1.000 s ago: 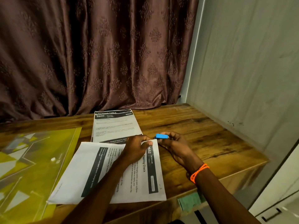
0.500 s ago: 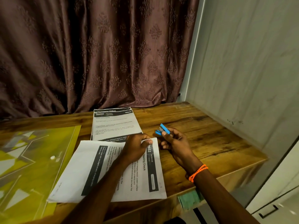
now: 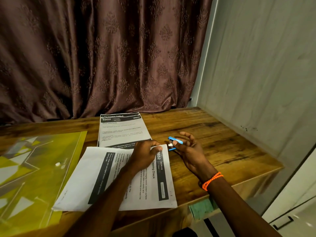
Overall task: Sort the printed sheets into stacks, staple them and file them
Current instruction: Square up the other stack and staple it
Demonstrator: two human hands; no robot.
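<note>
Currently the right hand (image 3: 189,151) pinches a small blue stapler (image 3: 174,143) between thumb and fingertips; the other fingers are spread loosely above it. Stapler is hinged open, top arm angled up to the far left, lower arm sitting just beside the top right corner of the near stack of printed sheets (image 3: 102,182). Whether the paper edge is between the arms, cannot tell. Orange beaded band (image 3: 212,180) on the right wrist.

Left hand (image 3: 145,154) lies on the near stack close to that same corner, fingers curled down, fingertips pressing the sheet's far edge. It pins the paper, nothing is gripped.

Near stack is turned sideways, print running toward the viewer, header block reading "Cleaning Check". It overlaps the near edge of a second stack (image 3: 121,130) lying farther back, upright, with a dark header marked "3800".

Left of both: a yellow translucent file folder (image 3: 34,168) flat on the wooden table (image 3: 222,142), its right edge touching or under the near stack.

Brown patterned curtain (image 3: 102,57) behind the table, pale panel wall (image 3: 265,65) on the right.
</note>
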